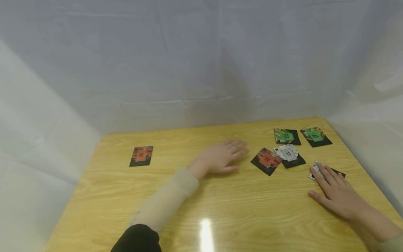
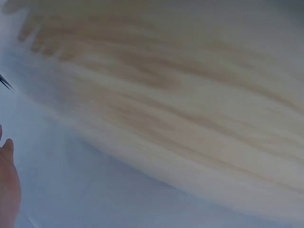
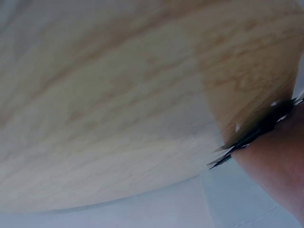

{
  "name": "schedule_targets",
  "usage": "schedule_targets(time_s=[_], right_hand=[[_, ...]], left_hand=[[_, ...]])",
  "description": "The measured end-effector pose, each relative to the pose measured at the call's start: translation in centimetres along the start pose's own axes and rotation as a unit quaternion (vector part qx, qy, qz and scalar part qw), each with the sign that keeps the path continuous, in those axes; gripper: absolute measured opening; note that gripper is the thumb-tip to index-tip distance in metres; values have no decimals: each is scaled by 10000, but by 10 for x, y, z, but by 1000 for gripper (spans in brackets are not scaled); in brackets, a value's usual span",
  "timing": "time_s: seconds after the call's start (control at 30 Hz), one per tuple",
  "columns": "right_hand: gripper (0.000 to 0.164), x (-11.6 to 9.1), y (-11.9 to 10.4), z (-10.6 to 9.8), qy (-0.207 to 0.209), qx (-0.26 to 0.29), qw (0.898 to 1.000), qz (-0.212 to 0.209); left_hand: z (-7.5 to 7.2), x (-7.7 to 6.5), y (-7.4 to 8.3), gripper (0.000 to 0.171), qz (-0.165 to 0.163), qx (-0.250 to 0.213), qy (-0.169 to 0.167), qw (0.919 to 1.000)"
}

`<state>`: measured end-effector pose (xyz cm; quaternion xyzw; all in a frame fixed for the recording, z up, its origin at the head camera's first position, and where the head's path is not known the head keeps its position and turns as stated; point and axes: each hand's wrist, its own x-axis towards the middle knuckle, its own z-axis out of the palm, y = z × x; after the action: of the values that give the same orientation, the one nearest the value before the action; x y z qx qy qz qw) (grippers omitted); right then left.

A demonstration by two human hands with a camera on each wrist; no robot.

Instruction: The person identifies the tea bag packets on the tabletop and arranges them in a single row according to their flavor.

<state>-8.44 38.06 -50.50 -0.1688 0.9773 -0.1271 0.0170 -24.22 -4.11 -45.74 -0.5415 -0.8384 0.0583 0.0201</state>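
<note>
Over the middle of the wooden table, my left hand (image 1: 223,156) is stretched out with its fingers spread, slightly blurred and holding nothing. Nearest to it is a flat red-and-black square packet (image 1: 265,161), just beyond its fingertips. My right hand (image 1: 338,194) rests with straight fingers on a white-and-black packet (image 1: 339,173), covering much of it. In the right wrist view, dark packet edges (image 3: 256,130) show beside that hand. A second white-and-black packet (image 1: 289,155) touches or slightly overlaps the red one. The packets' contents cannot be told.
Two green-and-black packets (image 1: 287,136) lie at the back right. Another red-and-black packet (image 1: 141,156) lies alone on the left. The wooden table (image 1: 176,217) is bounded by pale cloth (image 1: 151,70) at the back and sides.
</note>
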Motion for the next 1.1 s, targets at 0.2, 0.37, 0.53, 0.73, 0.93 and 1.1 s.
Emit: schedule_targets(time_s=[0.2, 0.37, 0.53, 0.73, 0.93, 1.1], right_hand=[[86, 0, 0, 0, 57, -123, 9999, -46], [86, -1, 0, 0, 90, -166, 9998, -78], [85, -1, 0, 0, 111, -185, 9997, -91], [86, -2, -1, 2, 99, -195, 9997, -92], [86, -1, 0, 2, 100, -185, 9997, -100], [85, -2, 0, 2, 76, -174, 9998, -82]], left_hand=[[0, 15, 15, 75, 4, 103, -148, 9998], [-2, 29, 27, 75, 186, 272, -316, 9990], [-3, 41, 39, 75, 346, 429, -458, 9974], [1, 53, 50, 75, 491, 453, -615, 9959], [7, 63, 55, 76, 476, 615, -865, 9932], [16, 67, 57, 82, 478, 588, -974, 9924]])
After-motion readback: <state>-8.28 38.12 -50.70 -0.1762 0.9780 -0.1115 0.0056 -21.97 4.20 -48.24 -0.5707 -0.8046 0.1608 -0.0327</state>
